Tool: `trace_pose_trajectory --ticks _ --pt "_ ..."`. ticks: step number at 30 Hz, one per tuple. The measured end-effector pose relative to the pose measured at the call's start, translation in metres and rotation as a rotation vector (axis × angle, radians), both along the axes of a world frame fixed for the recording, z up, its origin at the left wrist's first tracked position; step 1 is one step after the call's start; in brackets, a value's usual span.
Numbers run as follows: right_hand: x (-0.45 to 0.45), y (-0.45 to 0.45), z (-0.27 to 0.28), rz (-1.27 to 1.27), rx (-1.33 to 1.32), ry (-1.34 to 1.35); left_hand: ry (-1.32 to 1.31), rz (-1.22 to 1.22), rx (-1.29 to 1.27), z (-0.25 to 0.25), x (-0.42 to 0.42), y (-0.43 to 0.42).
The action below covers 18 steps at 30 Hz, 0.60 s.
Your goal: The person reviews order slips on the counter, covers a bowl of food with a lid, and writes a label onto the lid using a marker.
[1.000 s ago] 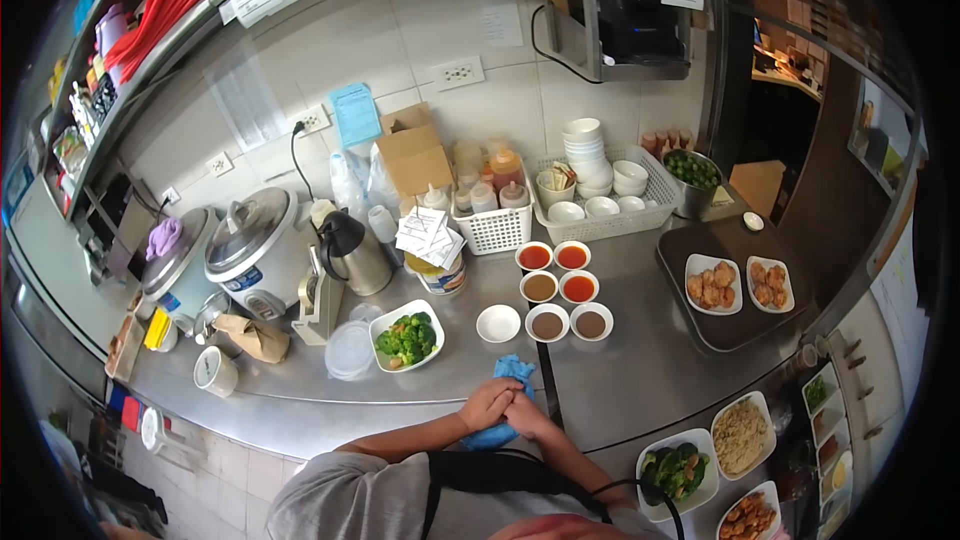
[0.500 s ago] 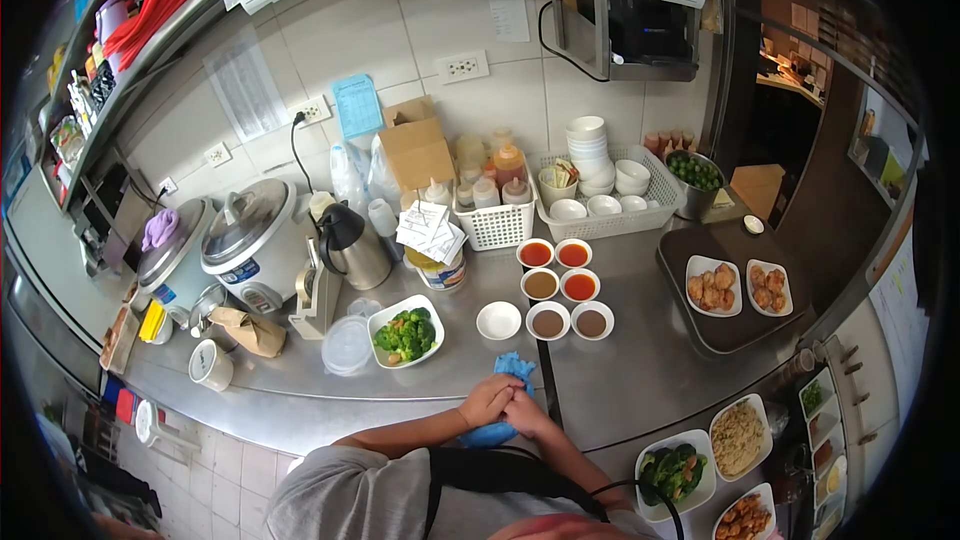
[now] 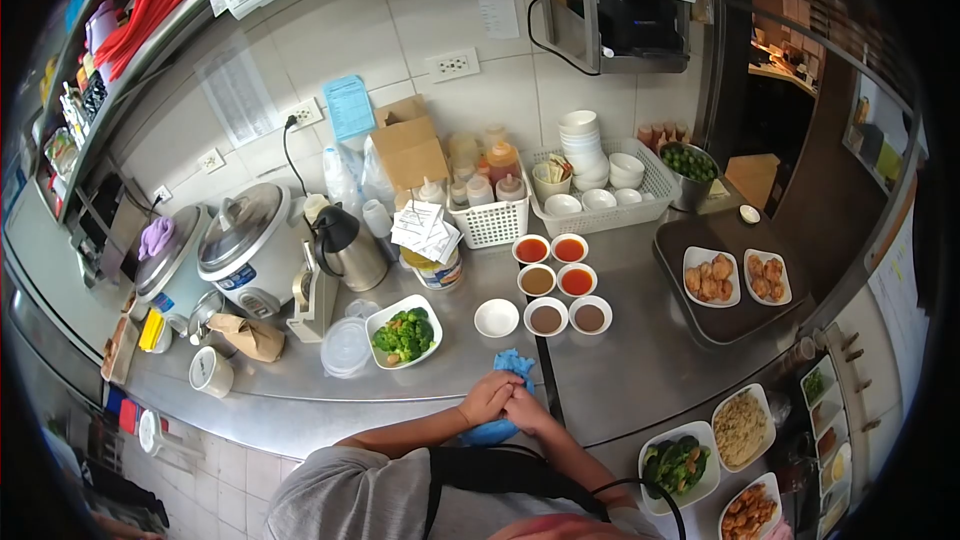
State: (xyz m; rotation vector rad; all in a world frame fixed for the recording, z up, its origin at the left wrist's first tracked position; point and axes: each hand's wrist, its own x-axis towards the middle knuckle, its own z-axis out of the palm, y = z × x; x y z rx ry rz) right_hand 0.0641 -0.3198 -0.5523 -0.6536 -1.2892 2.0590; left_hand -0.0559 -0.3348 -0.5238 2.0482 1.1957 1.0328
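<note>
My left hand (image 3: 486, 397) and my right hand (image 3: 524, 410) are clasped together at the front edge of the steel counter. A crumpled blue cloth (image 3: 514, 364) pokes out above and below them, its middle hidden by my fingers. Just beyond stands an empty white bowl (image 3: 496, 318). Beside it are small white bowls of brown sauce (image 3: 546, 317) and red sauce (image 3: 575, 281). A square white dish of broccoli (image 3: 404, 334) is to the left of my hands.
A dark tray (image 3: 690, 325) with two dishes of fried pieces sits at right. Dishes of broccoli (image 3: 676, 470), rice (image 3: 742, 428) and browned chunks (image 3: 748, 510) line the lower right. Rice cookers (image 3: 246, 245), a steel jug (image 3: 350, 250), a sauce-bottle basket (image 3: 490, 224) and a bowl basket (image 3: 610, 223) stand behind.
The head view has shifted slightly. Both hands stay clasped over the blue cloth, and the bowls and dishes keep their places.
</note>
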Motion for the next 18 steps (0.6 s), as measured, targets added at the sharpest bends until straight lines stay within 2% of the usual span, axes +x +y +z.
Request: trace_pose_trajectory --ticks 10,13,18 --pt "0.001 -0.002 0.008 -0.002 -0.029 0.009 -0.018 0.011 0.022 0.005 0.001 -0.001" --pt "-0.002 0.003 -0.017 0.028 0.02 0.01 -0.023 0.022 0.022 0.003 0.002 -0.001" --pt "-0.002 0.0 -0.006 -0.004 -0.062 0.058 -0.021 0.032 0.013 0.008 0.004 -0.001"
